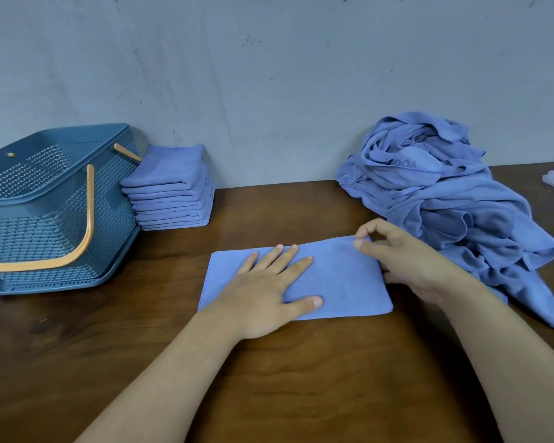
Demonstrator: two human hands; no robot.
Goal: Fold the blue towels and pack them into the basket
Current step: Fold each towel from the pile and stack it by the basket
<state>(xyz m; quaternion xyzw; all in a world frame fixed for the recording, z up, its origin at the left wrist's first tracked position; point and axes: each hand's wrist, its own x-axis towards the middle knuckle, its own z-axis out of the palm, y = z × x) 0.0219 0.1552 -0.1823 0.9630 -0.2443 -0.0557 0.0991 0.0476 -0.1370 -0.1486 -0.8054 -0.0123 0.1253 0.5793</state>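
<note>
The rectangular folded blue cloth towel [343, 276] lies flat on the dark brown wooden table [269, 378]. The left hand [269, 286] rests on its left half, palm down, fingers straight and spread. The right hand [410, 260] pinches the towel's far right corner between thumb and forefinger. The lidded blue perforated plastic basket [45, 203] stands far left, just beside a stack of folded blue towels [173, 193]. A heap of unfolded blue towels [445, 203] lies far right.
</note>
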